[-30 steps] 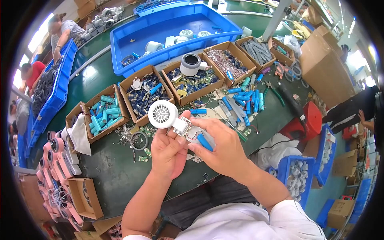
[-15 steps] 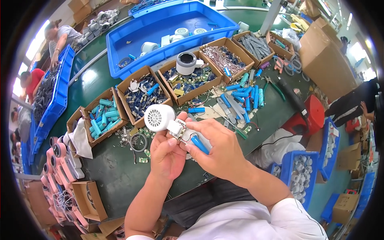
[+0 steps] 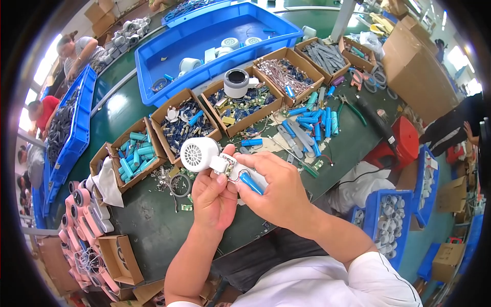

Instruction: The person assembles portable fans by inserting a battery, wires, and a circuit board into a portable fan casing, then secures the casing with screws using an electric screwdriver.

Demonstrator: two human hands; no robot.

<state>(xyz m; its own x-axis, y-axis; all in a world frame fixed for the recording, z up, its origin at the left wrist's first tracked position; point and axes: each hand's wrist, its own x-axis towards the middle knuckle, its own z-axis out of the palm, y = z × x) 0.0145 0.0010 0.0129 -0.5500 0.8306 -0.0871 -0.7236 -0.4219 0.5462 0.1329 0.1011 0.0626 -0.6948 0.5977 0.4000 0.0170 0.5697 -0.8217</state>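
A white handheld fan (image 3: 199, 153) with a round slotted grille is held over the workbench, its head pointing left. Its neck lies opened, showing a small circuit board (image 3: 230, 163) and thin wires. My left hand (image 3: 215, 202) is closed round the neck from below, thumb beside the board. On the handle end, my right hand (image 3: 281, 189) grips with thumb and fingers around a blue cylindrical battery (image 3: 251, 182) that sits at the pale grey-white handle. The right fingers partly hide the handle's far side.
Cardboard boxes of teal batteries (image 3: 137, 158), circuit boards (image 3: 184, 123) and wires (image 3: 281, 74) line the bench, before a large blue bin (image 3: 220, 64). Loose blue batteries (image 3: 309, 123), green-handled pliers (image 3: 352, 110) and a black tool (image 3: 376, 120) lie right. Pink fans (image 3: 84, 225) are stacked left.
The view has shifted slightly. The fan head sits a little lower and further left, and the battery's angle is slightly changed. Both hands keep their grip.
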